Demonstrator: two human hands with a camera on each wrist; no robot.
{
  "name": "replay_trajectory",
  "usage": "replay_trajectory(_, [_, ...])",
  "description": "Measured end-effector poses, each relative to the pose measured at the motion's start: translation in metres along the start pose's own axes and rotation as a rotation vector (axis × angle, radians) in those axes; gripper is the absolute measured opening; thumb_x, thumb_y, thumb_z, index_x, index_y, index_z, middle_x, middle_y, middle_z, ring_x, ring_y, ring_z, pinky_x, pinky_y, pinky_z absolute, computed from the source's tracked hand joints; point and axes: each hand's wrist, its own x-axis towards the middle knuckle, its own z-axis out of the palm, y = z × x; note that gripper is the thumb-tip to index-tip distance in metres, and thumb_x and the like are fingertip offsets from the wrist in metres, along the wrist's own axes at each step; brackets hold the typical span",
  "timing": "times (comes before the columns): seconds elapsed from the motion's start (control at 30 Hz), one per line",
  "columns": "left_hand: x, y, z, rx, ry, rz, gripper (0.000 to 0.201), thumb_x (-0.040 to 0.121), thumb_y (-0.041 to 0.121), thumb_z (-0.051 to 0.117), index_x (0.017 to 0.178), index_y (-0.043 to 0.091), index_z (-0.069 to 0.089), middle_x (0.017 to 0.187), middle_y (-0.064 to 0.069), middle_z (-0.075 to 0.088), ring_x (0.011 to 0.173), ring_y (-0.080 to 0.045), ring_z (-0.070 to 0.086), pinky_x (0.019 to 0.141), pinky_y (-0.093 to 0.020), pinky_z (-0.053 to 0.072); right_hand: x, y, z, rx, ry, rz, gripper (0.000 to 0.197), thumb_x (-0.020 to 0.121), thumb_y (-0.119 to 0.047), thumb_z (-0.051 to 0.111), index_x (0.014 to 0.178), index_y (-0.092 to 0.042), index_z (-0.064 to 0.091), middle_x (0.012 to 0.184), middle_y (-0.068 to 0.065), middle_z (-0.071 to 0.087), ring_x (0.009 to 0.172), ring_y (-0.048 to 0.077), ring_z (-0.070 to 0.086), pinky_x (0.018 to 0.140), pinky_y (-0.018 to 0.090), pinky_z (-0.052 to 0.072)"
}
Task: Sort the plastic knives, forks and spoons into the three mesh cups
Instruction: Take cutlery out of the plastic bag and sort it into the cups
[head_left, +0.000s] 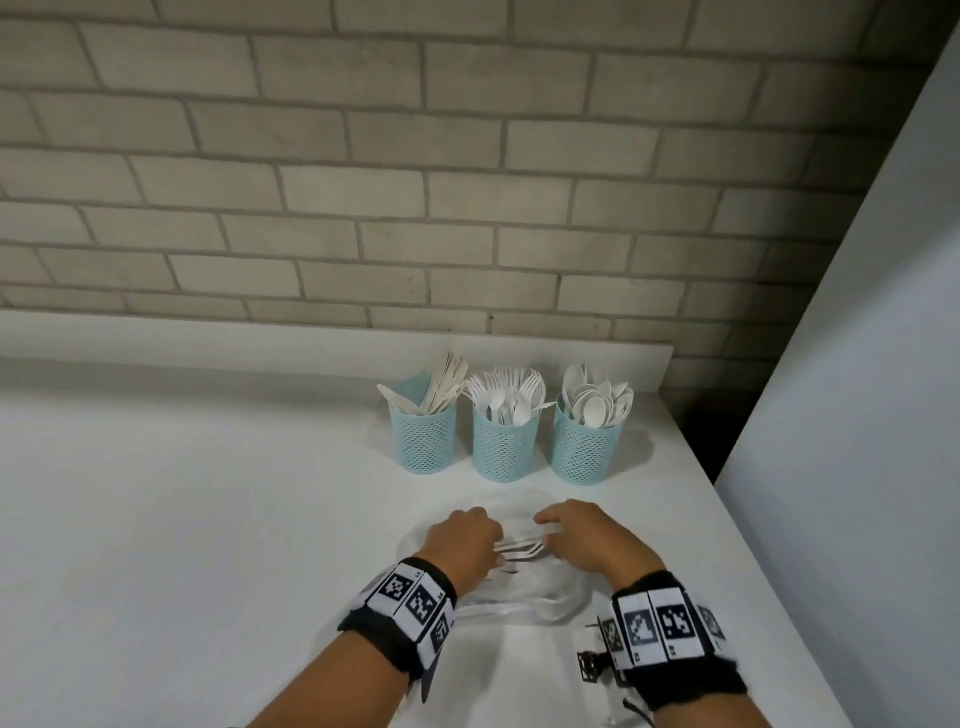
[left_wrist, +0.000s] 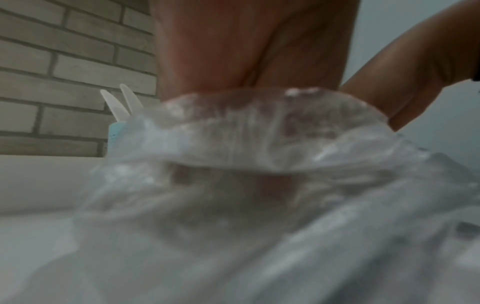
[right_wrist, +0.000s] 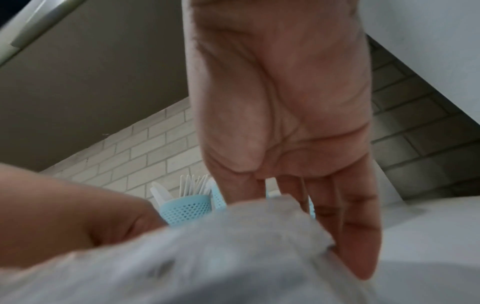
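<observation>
Three light-blue mesh cups stand in a row at the back of the white counter (head_left: 208, 519): the knife cup (head_left: 423, 439) on the left, the fork cup (head_left: 503, 444) in the middle, the spoon cup (head_left: 583, 449) on the right. All hold white cutlery. In front of them lies a clear plastic bag (head_left: 524, 603). My left hand (head_left: 467, 538) is curled round a small bunch of white forks (head_left: 522, 550) at the bag. My right hand (head_left: 582, 535) rests on the bag (right_wrist: 207, 257) with straight fingers (right_wrist: 358, 236). Plastic (left_wrist: 233, 226) hides my left fingertips.
A brick wall (head_left: 467, 208) rises behind the counter's low upstand. A pale panel (head_left: 857, 415) stands at the right, past the counter's right edge (head_left: 753, 545). White counter stretches out to the left of the cups and bag.
</observation>
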Motion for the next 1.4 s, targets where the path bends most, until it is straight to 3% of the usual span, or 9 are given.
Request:
replay_trajectory(0.23, [-0.002, 0.001, 0.009, 0.157, 0.044, 0.020, 0.031, 0.097, 0.011, 0.041, 0.127, 0.008, 0.049, 0.125, -0.014, 0.045, 0.114, -0.033, 0.047, 0.087, -0.042, 0.044, 0.013, 0.005, 0.012, -0.059, 0.076, -0.011, 0.043, 0.095, -0.012, 0.044, 0.137, -0.014, 0.045, 0.142, 0.007, 0.047, 0.130, 0.021, 0.043, 0.106, 0.025, 0.031])
replay_trajectory(0.47, [0.001, 0.004, 0.013, 0.134, 0.051, 0.019, 0.035, 0.096, 0.020, 0.042, 0.129, 0.009, 0.048, 0.126, -0.013, 0.048, 0.115, -0.035, 0.045, 0.092, -0.044, 0.043, 0.017, 0.015, 0.017, -0.038, 0.116, -0.015, 0.038, 0.088, -0.018, 0.059, 0.126, -0.017, 0.058, 0.130, 0.004, 0.057, 0.121, 0.020, 0.052, 0.101, 0.026, 0.041])
replay_trajectory(0.63, [0.002, 0.001, 0.011, 0.105, 0.083, 0.060, 0.035, 0.098, 0.024, 0.040, 0.131, 0.014, 0.046, 0.125, -0.011, 0.051, 0.113, -0.034, 0.049, 0.089, -0.043, 0.044, 0.019, 0.018, 0.021, 0.006, 0.194, 0.001, 0.026, 0.084, -0.016, 0.056, 0.109, -0.020, 0.067, 0.116, 0.001, 0.066, 0.107, 0.019, 0.060, 0.090, 0.025, 0.046])
replay_trajectory(0.77, [-0.001, -0.002, 0.011, 0.138, 0.092, 0.061, 0.033, 0.101, 0.025, 0.034, 0.129, 0.009, 0.043, 0.123, -0.012, 0.050, 0.111, -0.032, 0.049, 0.084, -0.043, 0.043, 0.020, 0.021, 0.024, 0.077, 0.229, 0.004, 0.024, 0.085, -0.015, 0.058, 0.107, -0.019, 0.066, 0.116, 0.000, 0.065, 0.108, 0.018, 0.059, 0.090, 0.024, 0.045])
replay_trajectory(0.93, [-0.005, -0.008, 0.009, 0.100, 0.123, 0.041, 0.030, 0.102, 0.025, 0.035, 0.125, 0.008, 0.043, 0.124, -0.010, 0.049, 0.113, -0.027, 0.046, 0.085, -0.039, 0.041, 0.023, 0.019, 0.026, 0.168, 0.272, -0.007, 0.035, 0.085, 0.001, 0.049, 0.111, -0.014, 0.066, 0.119, 0.003, 0.064, 0.112, 0.018, 0.057, 0.093, 0.020, 0.041])
replay_trajectory(1.07, [-0.006, -0.005, 0.009, 0.122, 0.154, 0.049, 0.031, 0.102, 0.027, 0.034, 0.124, 0.007, 0.042, 0.123, -0.010, 0.049, 0.111, -0.027, 0.048, 0.084, -0.037, 0.040, 0.024, 0.021, 0.025, 0.220, 0.296, -0.013, 0.035, 0.086, -0.001, 0.048, 0.114, -0.015, 0.065, 0.119, 0.001, 0.064, 0.112, 0.016, 0.057, 0.088, 0.015, 0.038])
replay_trajectory(1.27, [-0.008, -0.006, 0.010, 0.147, 0.166, 0.056, 0.031, 0.102, 0.029, 0.032, 0.123, 0.008, 0.041, 0.120, -0.011, 0.052, 0.107, -0.028, 0.050, 0.081, -0.035, 0.040, 0.026, 0.027, 0.017, 0.334, 0.221, -0.021, 0.025, 0.086, -0.013, 0.061, 0.110, -0.018, 0.068, 0.114, -0.002, 0.067, 0.108, 0.012, 0.059, 0.081, 0.012, 0.035])
replay_trajectory(1.4, [-0.006, -0.006, 0.010, 0.126, 0.181, 0.085, 0.028, 0.102, 0.023, 0.032, 0.126, 0.012, 0.041, 0.118, -0.008, 0.052, 0.105, -0.027, 0.051, 0.077, -0.036, 0.039, 0.025, 0.034, 0.010, 0.425, 0.130, -0.052, 0.032, 0.080, -0.008, 0.069, 0.110, -0.018, 0.068, 0.109, -0.001, 0.066, 0.106, 0.013, 0.059, 0.085, 0.017, 0.041])
